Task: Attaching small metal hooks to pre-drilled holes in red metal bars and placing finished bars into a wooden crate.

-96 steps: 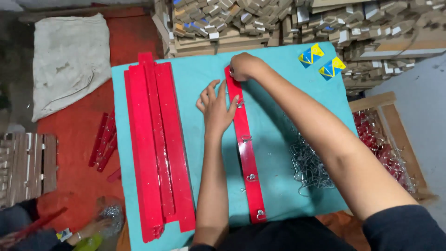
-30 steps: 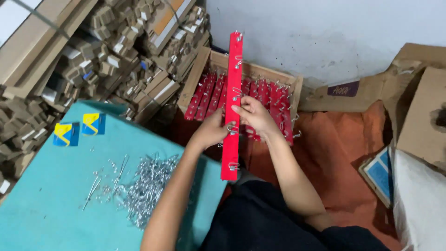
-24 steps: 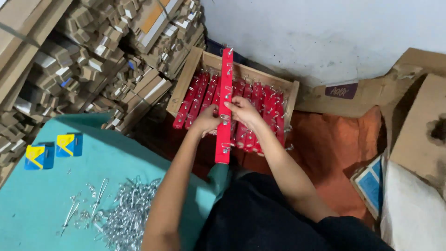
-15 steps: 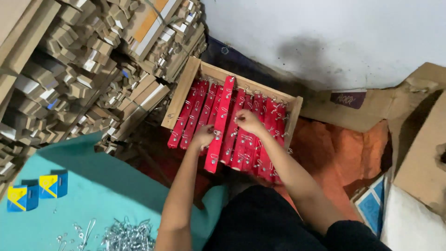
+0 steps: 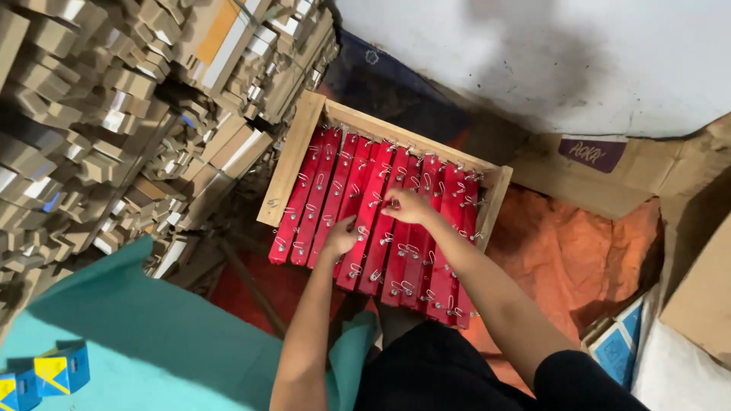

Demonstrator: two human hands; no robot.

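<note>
The right hand [image 5: 407,205], just above the middle of the frame, has its fingers curled down onto the upper part of a red strip [image 5: 371,228], pinching it near one of its small metal clips, while the left hand [image 5: 340,236], slightly lower and to the left, presses its fingers flat on the lower part of the same strip; neither hand is spread wide, and both rest on the strip rather than lift it. Gripped at two points along its length, the long thin piece stays straight and lines up with its neighbours. The strip lies directly beneath both hands, running from upper right to lower left, in the row of red strips [image 5: 434,236] packed side by side in a shallow wooden tray [image 5: 293,156], probably so that the clips all face up and the pieces stay parallel. The tray sits tilted on an orange sheet [image 5: 579,243]. Stacks of cardboard pieces [image 5: 114,114] fill the upper left, a teal table [image 5: 137,335] the lower left, and a white wall [image 5: 571,53] the upper right.
</note>
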